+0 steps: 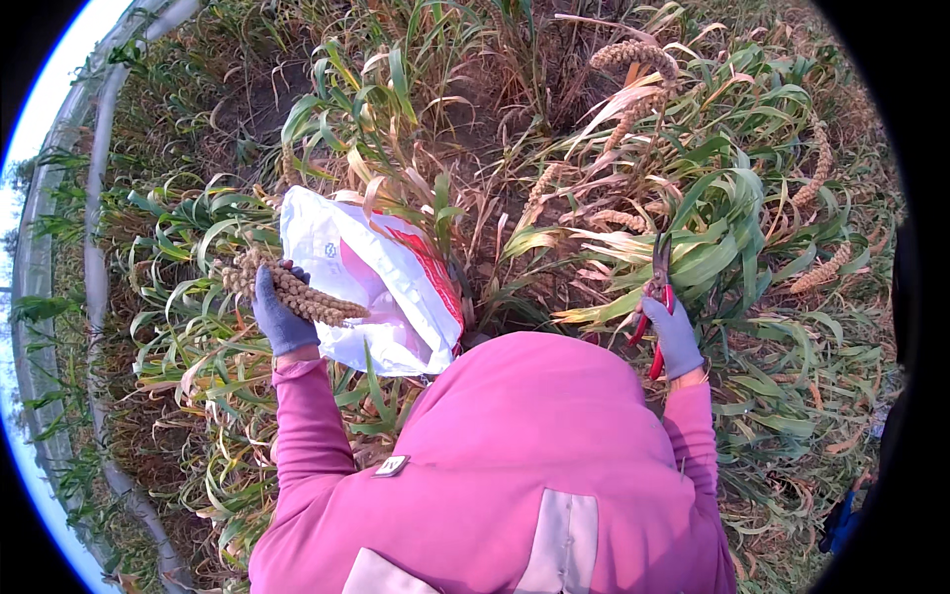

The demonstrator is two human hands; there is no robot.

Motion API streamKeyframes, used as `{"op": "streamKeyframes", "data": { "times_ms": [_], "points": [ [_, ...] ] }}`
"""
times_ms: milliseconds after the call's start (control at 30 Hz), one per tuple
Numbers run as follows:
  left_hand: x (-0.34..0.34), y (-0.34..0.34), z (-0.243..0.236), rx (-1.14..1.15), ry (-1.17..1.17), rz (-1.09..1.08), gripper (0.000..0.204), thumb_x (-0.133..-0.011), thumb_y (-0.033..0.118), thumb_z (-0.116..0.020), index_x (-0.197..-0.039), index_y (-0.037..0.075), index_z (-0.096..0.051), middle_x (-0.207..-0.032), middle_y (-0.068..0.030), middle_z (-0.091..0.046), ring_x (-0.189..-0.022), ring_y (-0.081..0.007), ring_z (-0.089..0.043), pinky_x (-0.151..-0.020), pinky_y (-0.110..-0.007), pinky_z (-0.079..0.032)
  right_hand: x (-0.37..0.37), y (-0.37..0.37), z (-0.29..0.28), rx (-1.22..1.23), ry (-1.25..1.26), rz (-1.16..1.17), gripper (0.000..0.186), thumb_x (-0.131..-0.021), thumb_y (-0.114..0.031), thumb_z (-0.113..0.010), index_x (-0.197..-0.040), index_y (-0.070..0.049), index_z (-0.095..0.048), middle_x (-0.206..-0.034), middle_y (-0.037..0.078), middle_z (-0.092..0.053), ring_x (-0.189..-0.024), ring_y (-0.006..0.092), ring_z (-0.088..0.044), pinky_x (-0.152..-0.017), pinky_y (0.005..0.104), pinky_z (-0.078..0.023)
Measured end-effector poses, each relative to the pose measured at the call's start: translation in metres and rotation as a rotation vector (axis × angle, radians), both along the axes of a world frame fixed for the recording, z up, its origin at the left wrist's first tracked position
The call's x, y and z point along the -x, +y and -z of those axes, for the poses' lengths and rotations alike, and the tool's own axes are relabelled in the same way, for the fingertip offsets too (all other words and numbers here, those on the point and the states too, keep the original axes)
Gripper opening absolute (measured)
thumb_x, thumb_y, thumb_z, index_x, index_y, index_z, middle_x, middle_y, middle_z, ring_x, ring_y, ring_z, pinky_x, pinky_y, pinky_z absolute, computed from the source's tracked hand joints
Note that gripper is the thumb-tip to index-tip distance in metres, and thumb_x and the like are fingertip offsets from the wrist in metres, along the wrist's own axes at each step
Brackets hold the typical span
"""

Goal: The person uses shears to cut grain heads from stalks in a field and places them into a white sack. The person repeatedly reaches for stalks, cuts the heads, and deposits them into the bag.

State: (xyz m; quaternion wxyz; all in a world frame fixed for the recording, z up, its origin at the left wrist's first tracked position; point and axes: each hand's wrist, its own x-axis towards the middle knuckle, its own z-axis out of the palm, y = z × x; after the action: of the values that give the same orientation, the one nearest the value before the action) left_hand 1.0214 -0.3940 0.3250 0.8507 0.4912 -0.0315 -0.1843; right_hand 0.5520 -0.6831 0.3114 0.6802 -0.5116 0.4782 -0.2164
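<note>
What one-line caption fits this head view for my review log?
Gloved left hand holds a cut grain head beside a white bag; right hand grips red-handled shears among green stalks.

Grey-blue gloves on the left hand [282,322] and right hand [676,340]; pink sleeves; red-handled shears [655,297]; tan seed head [292,290]; white bag [371,287], seemingly red-printed.

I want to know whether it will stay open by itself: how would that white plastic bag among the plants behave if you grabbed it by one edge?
The white plastic bag looks thin and crumpled, so probably floppy and light. It slumps over leaves, so its mouth would likely collapse unless held. Stalks could snag it.
</note>
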Motion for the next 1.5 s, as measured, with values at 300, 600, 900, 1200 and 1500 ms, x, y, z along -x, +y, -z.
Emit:
{"op": "streamKeyframes", "data": {
  "times_ms": [300, 600, 900, 1200, 1500],
  "points": [
    [0.007, -0.023, 0.1, -0.685, -0.132, 0.283, 0.039, -0.091, 0.025, -0.062, -0.123, 0.004, -0.056, -0.109, -0.0039, -0.062, -0.099, -0.0151, -0.057, -0.086, -0.03, -0.043, -0.029, 0.009, -0.032, 0.046, 0.1, -0.163, 0.034, -0.086, -0.027, -0.064, -0.108, -0.003, -0.053, -0.089, 0.002, -0.053, -0.078, 0.0112, -0.051, -0.074, 0.0283, -0.045],
    [0.103, -0.201, 0.029, -0.333, -0.566, 0.653, 0.02, -0.097, 0.01, -0.048, -0.109, -0.003, -0.059, -0.098, -0.0076, -0.064, -0.09, -0.0157, -0.062, -0.084, -0.028, -0.049, -0.109, 0.007, -0.053, 0.499, 0.122, -0.475, 0.041, -0.085, -0.027, -0.065, -0.116, -0.004, -0.053, -0.088, 0.005, -0.058, -0.079, 0.0153, -0.055, -0.077, 0.0308, -0.047],
    [0.209, -0.351, 0.104, -0.406, -1.029, 1.04, 0.027, -0.088, 0.018, -0.057, -0.109, 0.001, -0.061, -0.103, -0.0202, -0.064, -0.097, -0.036, -0.062, -0.083, -0.039, -0.049, -0.002, -0.065, -0.011, -0.116, 0.015, 0.579, 0.04, -0.083, -0.046, -0.069, -0.092, -0.008, -0.058, -0.073, 0.003, -0.058, -0.063, 0.0143, -0.059, -0.057, 0.0289, -0.049],
    [0.298, -0.415, 0.117, -0.603, -1.473, 1.352, 0.056, -0.081, 0.032, -0.067, -0.131, 0.012, -0.051, -0.138, -0.0152, -0.047, -0.126, -0.0332, -0.046, -0.104, -0.043, -0.038, 0.066, -0.026, -0.008, -0.169, 0.123, 0.649, 0.042, -0.084, -0.047, -0.066, -0.095, -0.007, -0.061, -0.078, 0.004, -0.061, -0.065, 0.014, -0.058, -0.056, 0.0284, -0.048],
    [0.32, -0.401, 0.103, -0.495, -1.298, 1.383, 0.032, -0.087, 0.032, -0.061, -0.099, 0.004, -0.049, -0.087, -0.023, -0.064, -0.085, -0.0426, -0.06, -0.071, -0.05, -0.046, 0.063, -0.036, -0.007, -0.101, 0.37, 0.044, 0.045, -0.088, -0.046, -0.061, -0.103, -0.004, -0.059, -0.084, 0.003, -0.058, -0.074, 0.014, -0.053, -0.07, 0.0301, -0.044]
  ]
}}
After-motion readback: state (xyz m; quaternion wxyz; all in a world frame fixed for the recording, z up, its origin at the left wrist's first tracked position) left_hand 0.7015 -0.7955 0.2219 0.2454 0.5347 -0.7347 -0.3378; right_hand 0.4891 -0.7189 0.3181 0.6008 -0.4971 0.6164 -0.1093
